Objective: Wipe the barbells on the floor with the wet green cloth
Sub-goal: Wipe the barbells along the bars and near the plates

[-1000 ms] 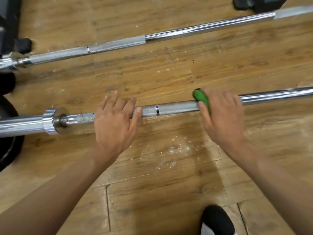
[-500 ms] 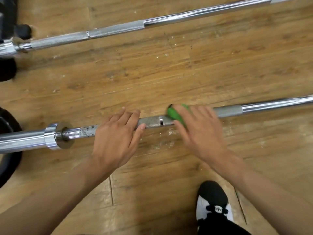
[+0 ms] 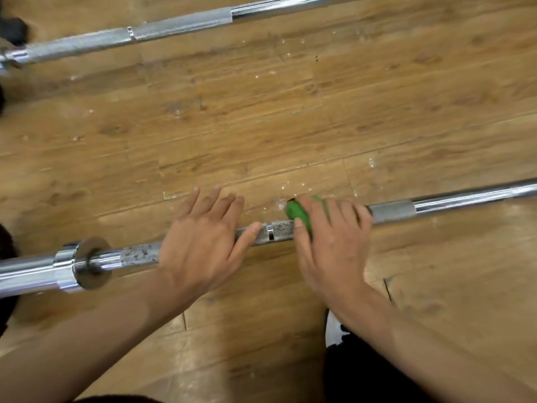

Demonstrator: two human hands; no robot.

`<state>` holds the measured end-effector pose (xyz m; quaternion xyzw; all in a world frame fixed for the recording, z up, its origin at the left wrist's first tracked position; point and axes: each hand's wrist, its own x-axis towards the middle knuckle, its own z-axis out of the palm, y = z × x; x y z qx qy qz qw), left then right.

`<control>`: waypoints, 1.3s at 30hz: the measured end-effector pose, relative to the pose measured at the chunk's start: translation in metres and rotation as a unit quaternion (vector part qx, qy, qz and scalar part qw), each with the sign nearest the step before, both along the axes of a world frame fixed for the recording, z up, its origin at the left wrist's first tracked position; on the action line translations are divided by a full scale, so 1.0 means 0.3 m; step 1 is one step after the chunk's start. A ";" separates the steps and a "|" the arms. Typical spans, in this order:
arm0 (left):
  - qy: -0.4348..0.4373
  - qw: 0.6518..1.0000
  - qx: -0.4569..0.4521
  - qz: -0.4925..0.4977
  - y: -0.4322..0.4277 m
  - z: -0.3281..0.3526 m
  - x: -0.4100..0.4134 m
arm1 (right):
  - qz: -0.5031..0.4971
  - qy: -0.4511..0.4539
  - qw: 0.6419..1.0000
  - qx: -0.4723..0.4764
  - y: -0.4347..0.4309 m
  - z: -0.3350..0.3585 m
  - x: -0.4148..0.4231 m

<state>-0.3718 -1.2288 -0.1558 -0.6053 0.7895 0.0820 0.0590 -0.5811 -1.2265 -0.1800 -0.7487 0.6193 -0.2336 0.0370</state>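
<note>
Wood planks make up the floor (image 3: 261, 112), dotted with pale flecks (image 3: 280, 203) just beyond your hands. Two bars lie on it, well apart. The near barbell (image 3: 436, 203) crosses the lower half of the frame from the left edge up to the right edge. The far barbell (image 3: 180, 26) runs along the top.

You have the green cloth (image 3: 299, 213) bunched on the near barbell, right of centre. Your right hand (image 3: 328, 245) grips it, with the fingers (image 3: 345, 213) curled over cloth and shaft and the thumb on the near side.

Your left hand (image 3: 200, 242) lies flat across the same shaft just left of the cloth. Its fingers (image 3: 215, 205) are straight and spread, reaching onto the floor past the bar, and they hold nothing. Its thumb rests along the knurled section.

Left of that hand the shaft shows a speckled patch (image 3: 136, 255), then the collar (image 3: 93, 263). A black-and-white shoe (image 3: 332, 330) peeks from under your right forearm. Dark shapes (image 3: 13, 29) sit at the left edge; you cannot tell what they are.
</note>
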 end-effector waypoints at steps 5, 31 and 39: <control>-0.005 1.000 -0.016 -0.017 0.036 -0.001 0.002 | 0.153 0.048 0.987 -0.025 0.026 -0.001 -0.094; -0.015 0.995 -0.095 0.030 -0.159 -0.035 0.039 | -0.106 0.034 0.994 0.019 -0.186 0.001 -0.377; -0.002 0.992 -0.113 0.049 -0.238 -0.029 0.055 | 0.058 0.020 0.998 0.003 -0.160 0.006 0.139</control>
